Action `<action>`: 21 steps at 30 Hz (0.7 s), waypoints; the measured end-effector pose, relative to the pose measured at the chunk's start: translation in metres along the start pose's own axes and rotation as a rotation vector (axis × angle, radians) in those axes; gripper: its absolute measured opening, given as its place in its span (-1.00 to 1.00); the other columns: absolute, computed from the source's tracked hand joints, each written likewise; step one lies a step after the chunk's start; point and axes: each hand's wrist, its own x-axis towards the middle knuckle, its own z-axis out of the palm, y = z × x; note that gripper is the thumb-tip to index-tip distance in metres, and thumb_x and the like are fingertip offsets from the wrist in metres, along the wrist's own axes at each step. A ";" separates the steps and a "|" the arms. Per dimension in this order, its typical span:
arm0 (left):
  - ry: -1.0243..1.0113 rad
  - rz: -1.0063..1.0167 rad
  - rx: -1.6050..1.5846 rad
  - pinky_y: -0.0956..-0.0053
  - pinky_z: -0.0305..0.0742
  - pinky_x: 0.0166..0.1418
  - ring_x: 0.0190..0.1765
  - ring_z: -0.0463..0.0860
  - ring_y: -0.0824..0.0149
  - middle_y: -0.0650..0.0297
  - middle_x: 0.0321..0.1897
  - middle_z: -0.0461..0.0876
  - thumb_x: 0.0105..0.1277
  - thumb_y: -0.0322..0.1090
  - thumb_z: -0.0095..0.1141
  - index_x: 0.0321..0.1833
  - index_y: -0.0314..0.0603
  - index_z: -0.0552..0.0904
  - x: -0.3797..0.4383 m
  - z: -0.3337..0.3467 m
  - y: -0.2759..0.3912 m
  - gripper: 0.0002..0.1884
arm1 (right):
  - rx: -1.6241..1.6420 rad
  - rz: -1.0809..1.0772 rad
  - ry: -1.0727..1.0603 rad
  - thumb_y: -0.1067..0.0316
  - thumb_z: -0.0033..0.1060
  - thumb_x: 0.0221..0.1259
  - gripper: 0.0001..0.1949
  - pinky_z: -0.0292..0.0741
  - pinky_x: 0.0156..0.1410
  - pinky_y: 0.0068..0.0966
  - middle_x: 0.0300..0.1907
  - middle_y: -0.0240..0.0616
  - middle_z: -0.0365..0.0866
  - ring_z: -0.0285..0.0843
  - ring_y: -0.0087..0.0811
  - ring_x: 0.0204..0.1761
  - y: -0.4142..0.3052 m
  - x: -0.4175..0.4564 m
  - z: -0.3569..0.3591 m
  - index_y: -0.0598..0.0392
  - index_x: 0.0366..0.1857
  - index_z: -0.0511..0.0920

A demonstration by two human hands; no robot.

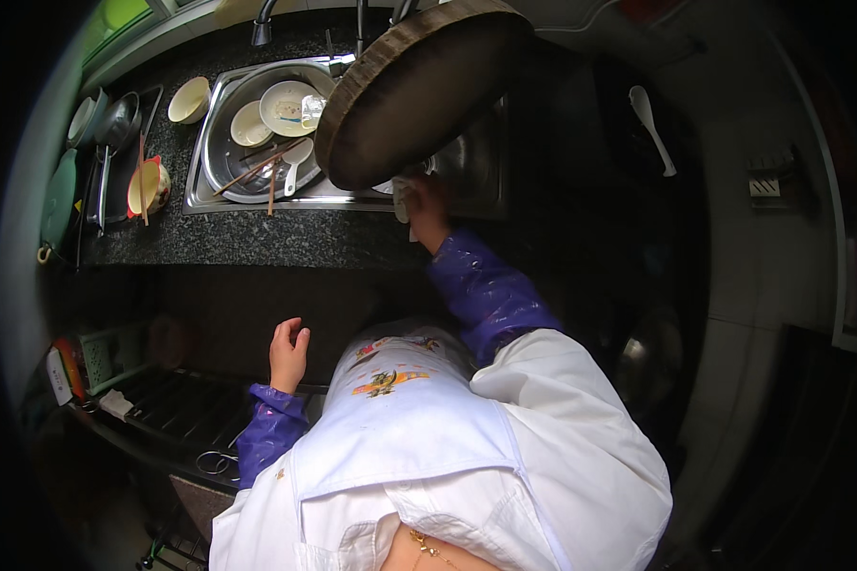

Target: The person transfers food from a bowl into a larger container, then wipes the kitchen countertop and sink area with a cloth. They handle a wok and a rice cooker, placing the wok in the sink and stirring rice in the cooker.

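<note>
My right hand (427, 207) is at the front edge of the sink, its fingers on a pale, crumpled cloth (401, 200). Just above it a large round wooden board (421, 93) tilts over the sink and hides part of it. What supports the board cannot be seen. Away from the counter, my left hand (288, 355) is held in the air with nothing in it, fingers loosely bent. Left of the board, a steel basin (218, 168) in the sink holds bowls (286, 93), chopsticks (257, 168) and a white spoon (293, 168).
On the counter's left stand a cream bowl (189, 100), a red-rimmed bowl (150, 189) with chopsticks across it and a steel ladle (105, 185). A faucet (261, 32) rises behind the sink. A white spoon (650, 128) lies right. Scissors (216, 462) lie on a rack lower left.
</note>
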 end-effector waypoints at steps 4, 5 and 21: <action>0.014 -0.079 -0.001 0.37 0.57 0.04 -0.06 0.67 0.18 0.07 -0.07 0.65 0.38 -0.31 0.15 0.06 -0.34 0.59 -0.003 0.000 -0.007 -0.71 | -0.263 -0.305 -0.185 0.34 0.27 0.07 -0.69 0.44 0.15 -0.09 0.01 -0.13 0.52 0.46 -0.06 0.11 -0.039 0.003 0.030 0.02 -0.05 0.59; 0.005 -0.080 -0.021 0.37 0.57 0.04 -0.07 0.68 0.18 0.07 -0.08 0.65 0.38 -0.31 0.15 0.06 -0.34 0.59 -0.001 0.002 -0.005 -0.71 | -0.261 -0.288 -0.214 0.35 0.28 0.05 -0.68 0.44 0.15 -0.11 0.01 -0.14 0.53 0.46 -0.07 0.11 -0.039 0.001 0.035 0.02 -0.05 0.59; 0.163 0.314 0.211 0.26 0.50 0.07 -0.01 0.60 0.03 0.11 -0.09 0.63 0.35 -0.39 0.12 -0.03 -0.27 0.61 0.091 0.048 0.081 -0.81 | -0.790 -0.383 -0.670 0.42 0.02 0.19 -0.62 0.47 0.24 -0.14 0.12 -0.17 0.59 0.53 -0.10 0.15 0.090 0.040 -0.165 -0.12 0.10 0.60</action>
